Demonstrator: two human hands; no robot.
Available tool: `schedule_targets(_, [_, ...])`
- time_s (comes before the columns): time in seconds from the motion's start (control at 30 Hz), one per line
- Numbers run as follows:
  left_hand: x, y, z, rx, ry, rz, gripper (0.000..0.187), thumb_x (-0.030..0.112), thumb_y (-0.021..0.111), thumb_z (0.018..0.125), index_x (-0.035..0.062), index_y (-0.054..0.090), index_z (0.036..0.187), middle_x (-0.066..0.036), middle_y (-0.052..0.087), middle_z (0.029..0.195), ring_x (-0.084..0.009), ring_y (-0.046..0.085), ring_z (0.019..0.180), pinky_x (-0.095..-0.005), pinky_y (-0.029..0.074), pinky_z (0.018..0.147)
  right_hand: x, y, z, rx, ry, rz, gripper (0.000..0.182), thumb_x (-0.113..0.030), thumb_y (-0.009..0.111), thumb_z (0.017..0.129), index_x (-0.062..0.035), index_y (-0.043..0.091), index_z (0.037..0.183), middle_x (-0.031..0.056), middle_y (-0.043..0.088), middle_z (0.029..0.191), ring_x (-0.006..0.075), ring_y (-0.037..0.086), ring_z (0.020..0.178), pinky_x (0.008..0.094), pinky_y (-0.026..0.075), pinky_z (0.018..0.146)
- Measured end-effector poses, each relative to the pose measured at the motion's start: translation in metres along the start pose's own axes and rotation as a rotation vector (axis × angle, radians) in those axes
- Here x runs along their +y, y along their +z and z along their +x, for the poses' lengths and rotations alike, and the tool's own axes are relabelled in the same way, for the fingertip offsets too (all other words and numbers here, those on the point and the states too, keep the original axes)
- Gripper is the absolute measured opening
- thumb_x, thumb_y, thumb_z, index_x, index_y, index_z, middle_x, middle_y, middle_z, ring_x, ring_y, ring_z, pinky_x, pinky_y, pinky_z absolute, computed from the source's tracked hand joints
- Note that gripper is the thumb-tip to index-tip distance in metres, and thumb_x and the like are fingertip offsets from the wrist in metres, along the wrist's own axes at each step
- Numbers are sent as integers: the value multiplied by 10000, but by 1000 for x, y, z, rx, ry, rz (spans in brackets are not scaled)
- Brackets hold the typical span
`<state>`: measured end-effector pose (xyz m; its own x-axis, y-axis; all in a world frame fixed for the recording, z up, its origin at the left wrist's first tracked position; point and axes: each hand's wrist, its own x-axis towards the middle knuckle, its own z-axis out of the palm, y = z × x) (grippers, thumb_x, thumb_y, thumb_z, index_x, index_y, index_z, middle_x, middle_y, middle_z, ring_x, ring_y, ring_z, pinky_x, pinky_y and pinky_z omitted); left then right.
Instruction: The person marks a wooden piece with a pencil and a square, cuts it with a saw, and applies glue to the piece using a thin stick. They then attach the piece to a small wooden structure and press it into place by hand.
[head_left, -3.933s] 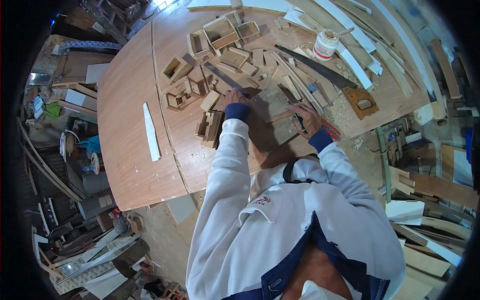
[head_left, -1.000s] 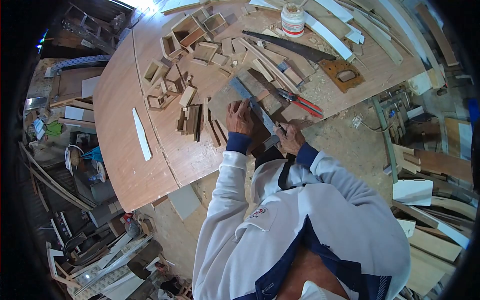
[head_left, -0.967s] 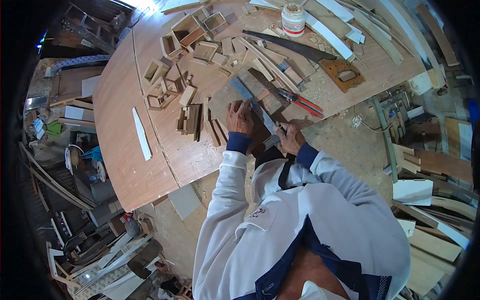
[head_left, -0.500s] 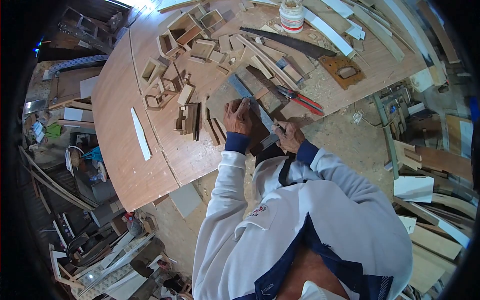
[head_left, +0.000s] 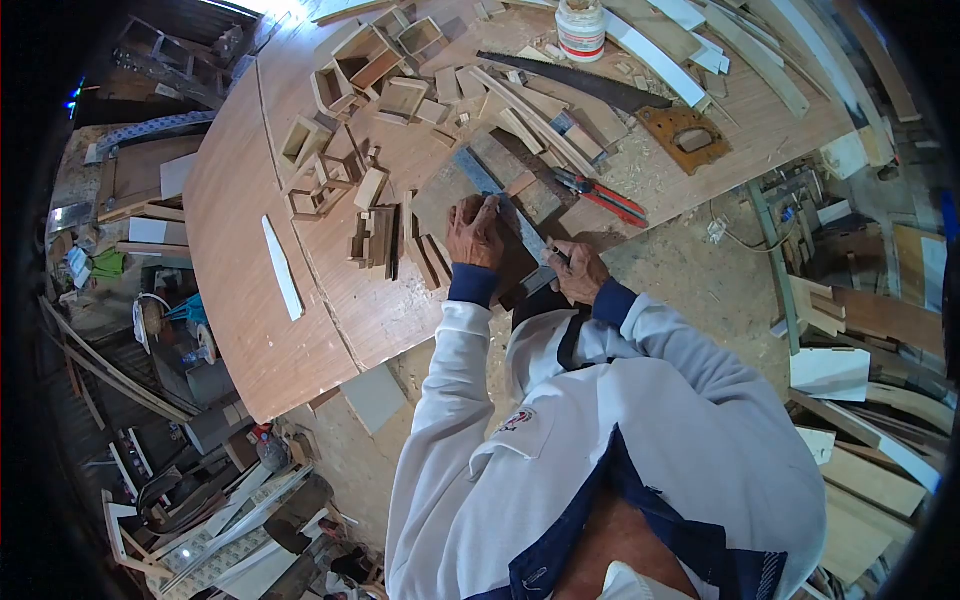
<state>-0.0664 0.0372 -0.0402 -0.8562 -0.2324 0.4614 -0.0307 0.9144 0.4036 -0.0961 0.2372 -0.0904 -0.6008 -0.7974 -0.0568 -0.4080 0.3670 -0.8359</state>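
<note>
My left hand (head_left: 475,232) presses with bent fingers on a bluish-grey metal strip (head_left: 522,226), near the table's front edge. Its fingertips meet the strip's left side. Closed fingers of my right hand (head_left: 578,272) pinch something small and thin at the strip's lower right end, too hidden to name. Under the strip lie a dark brown board (head_left: 511,258) and a flat greyish board (head_left: 434,204). A dark block (head_left: 527,288) juts past the table edge beside my right hand. Behind the strip sits a grey wooden piece (head_left: 520,180).
Red-handled cutters (head_left: 612,203) and a handsaw (head_left: 686,139) lie to the right. Small wooden boxes (head_left: 372,55) and dark strips (head_left: 378,240) are on the left. A white jar (head_left: 581,32) stands at the back. A white pointed strip (head_left: 282,268) lies far left.
</note>
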Motion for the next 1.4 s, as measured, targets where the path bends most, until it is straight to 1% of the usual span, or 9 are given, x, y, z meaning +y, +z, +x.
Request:
schedule_targets(0.37, [1,1,-2,-41,2,60,327,9,563,752,147,676,1027,-97,599,945,-297,550,843,-381,455,776,-15,-10,-1,110,64,125,564,-96,742,603,-32,551,1130,230,582,1075,381,610,887,429,527,719])
schedule_targets(0.43, [1,1,-2,-39,0,51,340,0,562,749,152,677,1030,-95,601,945,-298,550,843,-382,459,766,-38,-31,7,-52,491,384,556,-103,743,619,-32,548,1136,236,579,1096,386,605,919,429,523,752])
schedule_targets(0.53, [3,0,-2,-35,-15,37,343,1,564,747,155,676,1032,-92,603,945,-300,551,842,-384,461,755,-11,-12,0,-29,150,156,554,-126,744,637,-33,546,1146,245,569,1129,389,596,959,425,516,797])
schedule_targets(0.87, [4,-1,0,-35,-15,47,328,3,563,754,154,676,1023,-90,606,941,-299,549,830,-382,459,750,-13,-14,0,-79,234,249,492,-165,722,683,-21,559,1124,243,566,1143,370,585,1002,430,502,840])
schedule_targets(1.03, [1,0,-1,-45,-7,48,327,6,570,751,156,675,1023,-85,603,950,-295,551,829,-390,458,755,-31,-29,-1,-87,432,397,279,-229,563,867,20,589,989,223,626,839,315,654,728,401,517,689])
schedule_targets(1.13, [3,0,-1,-40,-12,65,368,-25,553,722,169,656,1018,-84,588,978,-293,542,831,-374,452,745,-25,-22,-6,7,285,340,262,-225,529,891,19,592,962,197,611,716,323,632,588,388,513,627])
schedule_targets(1.27, [4,0,0,-42,5,75,383,-27,553,713,171,657,1024,-79,586,989,-293,542,830,-375,452,745,-28,-28,-8,-85,448,428,250,-189,586,842,16,587,986,193,616,811,324,632,664,401,512,638])
schedule_targets(1.33, [5,0,0,-34,8,97,392,-29,547,710,170,662,1027,-71,588,1020,-291,542,829,-370,455,748,-17,-21,-11,-81,191,218,303,-153,644,772,-2,581,1027,187,604,934,323,620,771,419,512,665])
schedule_targets(1.4, [6,0,-1,-51,-3,98,406,-31,551,708,172,661,1043,-69,594,1042,-282,556,849,-372,448,764,-13,-15,-13,-56,189,230,339,-145,660,745,-15,579,1047,177,594,982,333,606,815,424,510,687])
